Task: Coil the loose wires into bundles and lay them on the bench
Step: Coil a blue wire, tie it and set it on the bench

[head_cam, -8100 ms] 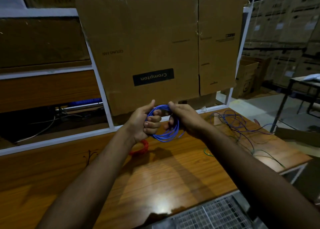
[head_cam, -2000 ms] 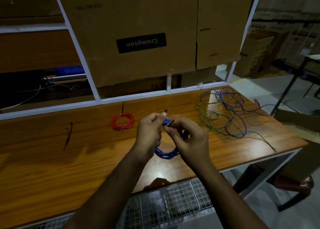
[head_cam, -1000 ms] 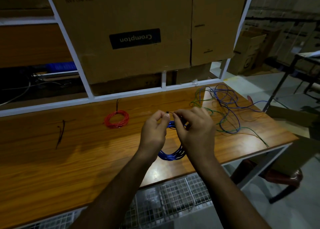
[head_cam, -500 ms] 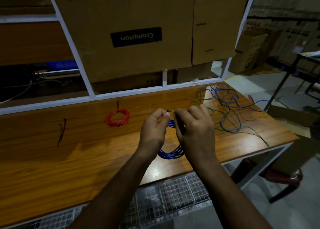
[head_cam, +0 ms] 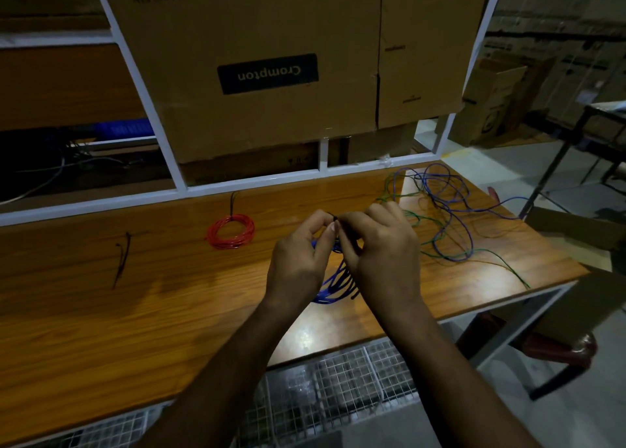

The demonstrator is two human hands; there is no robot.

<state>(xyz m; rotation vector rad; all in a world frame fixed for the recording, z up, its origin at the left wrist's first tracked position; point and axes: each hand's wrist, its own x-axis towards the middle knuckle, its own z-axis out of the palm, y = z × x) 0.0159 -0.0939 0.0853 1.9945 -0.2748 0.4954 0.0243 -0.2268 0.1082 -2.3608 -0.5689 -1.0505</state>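
Note:
A coil of blue wire hangs between my hands above the wooden bench. My left hand and my right hand meet at the top of the coil, and their fingertips pinch a thin black tie there. The upper part of the coil is hidden behind my fingers. A bundled red wire coil with a black tie lies on the bench to the left. A loose tangle of blue and green wires is spread at the bench's right end.
Loose black ties lie at the bench's left. A white frame and big cardboard boxes stand behind. A wire-mesh shelf sits under the front edge. A red stool is at the lower right.
Over the earlier frames my hands came down from chest height to just above the bench with the blue coil. In the last second they have stayed pinched together at the coil's top.

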